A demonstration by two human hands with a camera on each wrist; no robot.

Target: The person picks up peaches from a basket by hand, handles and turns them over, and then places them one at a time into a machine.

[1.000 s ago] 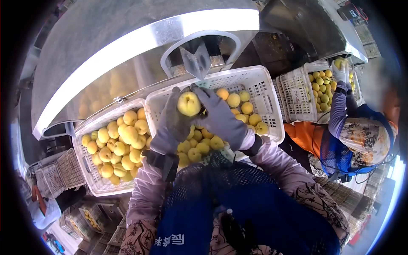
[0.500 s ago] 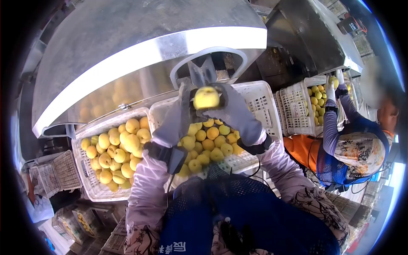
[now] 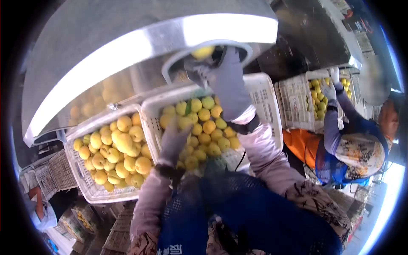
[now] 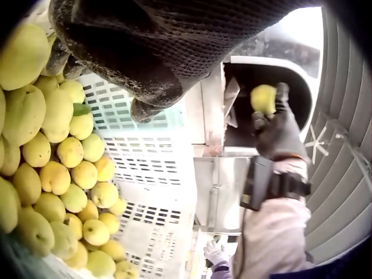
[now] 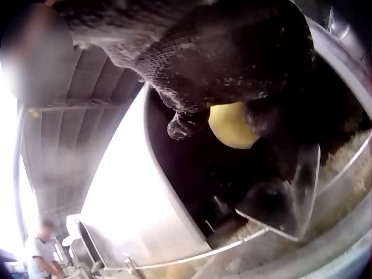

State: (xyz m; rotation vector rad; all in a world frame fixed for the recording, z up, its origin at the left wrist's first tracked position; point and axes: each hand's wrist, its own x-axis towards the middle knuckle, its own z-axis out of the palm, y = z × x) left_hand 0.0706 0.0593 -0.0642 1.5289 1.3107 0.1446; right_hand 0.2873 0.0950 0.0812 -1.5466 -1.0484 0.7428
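Observation:
My gloved right hand (image 3: pixel 229 85) reaches into the rounded opening of the metal machine, pinching a yellow fruit (image 3: pixel 203 52) between thumb and fingers. That fruit (image 5: pixel 232 125) shows under the dark glove (image 5: pixel 221 52) in the right wrist view, above a V-shaped metal piece (image 5: pixel 279 206). The gloved left hand (image 3: pixel 174 142), blurred, is over the left part of the middle crate (image 3: pixel 276 114), its fingers extended above yellow fruits (image 3: pixel 208 126). In the left wrist view the left glove (image 4: pixel 157 46) hangs beside the fruits (image 4: pixel 55 177), with no fruit visible in its grip.
A second white crate (image 3: pixel 100 197) heaped with yellow fruit stands at the left. The metal machine (image 3: pixel 127 38) spans the top. At the right, another person (image 3: pixel 357 148) works over a fruit crate (image 3: pixel 295 106). Stacked crates (image 3: pixel 59 170) stand at far left.
The right hand has carried the fruit up from above the middle crate into the machine opening. My left hand has parted from it and dropped back over the crate's fruits.

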